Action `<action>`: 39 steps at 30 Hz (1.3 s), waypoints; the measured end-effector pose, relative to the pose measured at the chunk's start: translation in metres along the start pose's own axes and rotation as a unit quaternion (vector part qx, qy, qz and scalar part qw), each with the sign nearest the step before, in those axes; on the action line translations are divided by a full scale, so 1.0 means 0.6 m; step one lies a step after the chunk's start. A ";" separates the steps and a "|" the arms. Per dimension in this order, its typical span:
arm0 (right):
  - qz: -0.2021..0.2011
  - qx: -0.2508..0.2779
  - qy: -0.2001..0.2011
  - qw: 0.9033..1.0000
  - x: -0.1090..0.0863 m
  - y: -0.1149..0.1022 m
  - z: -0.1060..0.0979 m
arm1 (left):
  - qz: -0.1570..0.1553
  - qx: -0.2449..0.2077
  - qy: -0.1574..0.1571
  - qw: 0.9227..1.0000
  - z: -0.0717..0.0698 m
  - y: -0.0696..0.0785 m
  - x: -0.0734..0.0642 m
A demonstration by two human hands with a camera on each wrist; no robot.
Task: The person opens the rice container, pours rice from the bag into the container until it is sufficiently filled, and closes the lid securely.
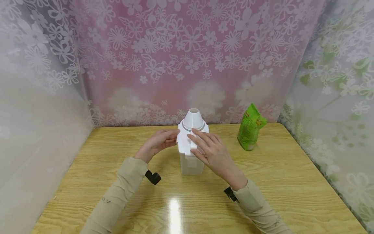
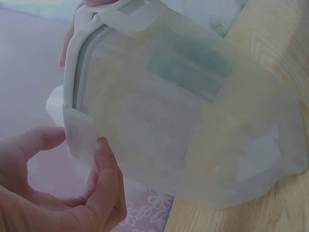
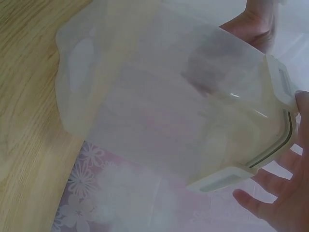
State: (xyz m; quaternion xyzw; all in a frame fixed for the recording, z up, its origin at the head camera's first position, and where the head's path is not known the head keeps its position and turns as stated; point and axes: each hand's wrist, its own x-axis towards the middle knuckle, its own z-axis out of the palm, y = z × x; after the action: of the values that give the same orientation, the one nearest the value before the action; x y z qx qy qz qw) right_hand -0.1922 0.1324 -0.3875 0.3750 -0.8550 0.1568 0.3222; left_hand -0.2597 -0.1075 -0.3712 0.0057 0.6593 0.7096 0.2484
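Observation:
A tall translucent storage container (image 1: 192,165) with a white lid (image 1: 183,143) stands upright in the middle of the table. A white cone-shaped spout (image 1: 193,119) rises from the lid's far end. My left hand (image 1: 157,142) is at the lid's left side. In the left wrist view, its thumb and a fingertip pinch a white side latch (image 2: 81,137), which hangs down against the wall. My right hand (image 1: 214,152) rests its relaxed, spread fingers over the lid's top and right side. In the right wrist view, its thumb touches the lid rim near another latch (image 3: 281,84).
A green printed bag (image 1: 248,131) stands upright at the back right, apart from the container. The wooden table (image 1: 117,143) reaches a pink floral curtain (image 1: 175,65) behind. Pale curtains (image 1: 339,113) hang at both sides.

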 end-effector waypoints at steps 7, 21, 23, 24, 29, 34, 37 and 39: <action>-0.003 0.001 0.010 1.000 0.000 -0.002 0.000 | -0.016 -0.026 -0.005 1.000 -0.004 -0.003 -0.001; -0.012 -0.008 -0.005 1.000 0.002 -0.019 -0.009 | -0.033 -0.037 -0.035 0.998 -0.014 -0.013 -0.008; -0.015 -0.009 0.000 1.000 0.002 -0.020 -0.010 | -0.034 -0.038 -0.038 0.998 -0.014 -0.014 -0.010; -0.016 -0.009 0.000 1.000 0.002 -0.021 -0.010 | -0.035 -0.038 -0.041 0.998 -0.014 -0.014 -0.011; -0.020 -0.009 0.001 1.000 -0.001 -0.022 -0.011 | -0.033 -0.041 -0.054 0.997 -0.015 -0.017 -0.014; -0.019 -0.005 -0.002 1.000 -0.003 -0.023 -0.012 | -0.032 -0.042 -0.065 0.996 -0.016 -0.018 -0.015; -0.020 -0.005 0.001 1.000 -0.003 -0.024 -0.012 | -0.032 -0.046 -0.070 0.996 -0.017 -0.019 -0.014; -0.022 -0.004 0.004 1.000 -0.003 -0.024 -0.012 | -0.033 -0.048 -0.073 0.996 -0.018 -0.019 -0.013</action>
State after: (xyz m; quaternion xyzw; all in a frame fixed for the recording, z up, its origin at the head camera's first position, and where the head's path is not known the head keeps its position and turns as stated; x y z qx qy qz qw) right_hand -0.1777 0.1272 -0.3830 0.3918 -0.8459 0.1473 0.3305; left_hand -0.2526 -0.1201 -0.3811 0.0239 0.6047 0.7295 0.3188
